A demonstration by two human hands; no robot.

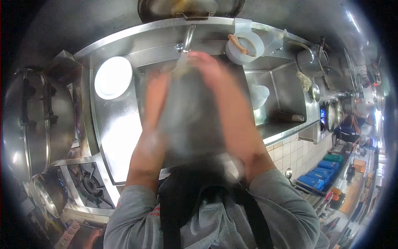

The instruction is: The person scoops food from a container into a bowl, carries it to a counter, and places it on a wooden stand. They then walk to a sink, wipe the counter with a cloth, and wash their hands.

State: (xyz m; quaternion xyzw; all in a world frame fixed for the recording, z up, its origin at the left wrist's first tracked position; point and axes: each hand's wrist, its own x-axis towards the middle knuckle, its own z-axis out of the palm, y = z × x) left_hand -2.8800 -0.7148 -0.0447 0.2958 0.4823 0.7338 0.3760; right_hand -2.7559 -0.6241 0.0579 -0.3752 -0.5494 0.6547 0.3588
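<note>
Both hands are stretched out under the chrome faucet (189, 38) at the far side of the sink, smeared by motion. My left hand (161, 76) is left of the spout, its fingers blurred. My right hand (204, 63) is right beside the spout, with its fingers bent toward the left hand. A pale blur, like running water, spreads between my forearms over the dark sink basin (199, 120). I cannot tell whether either hand holds anything.
A white plate (113, 78) lies on the left metal drainboard (118, 141). A translucent plastic jug (251, 45) with a brownish piece at its rim stands right of the faucet. A whitish plastic item (259, 96) lies in the right basin (286, 93). A gas burner (92, 182) is at lower left.
</note>
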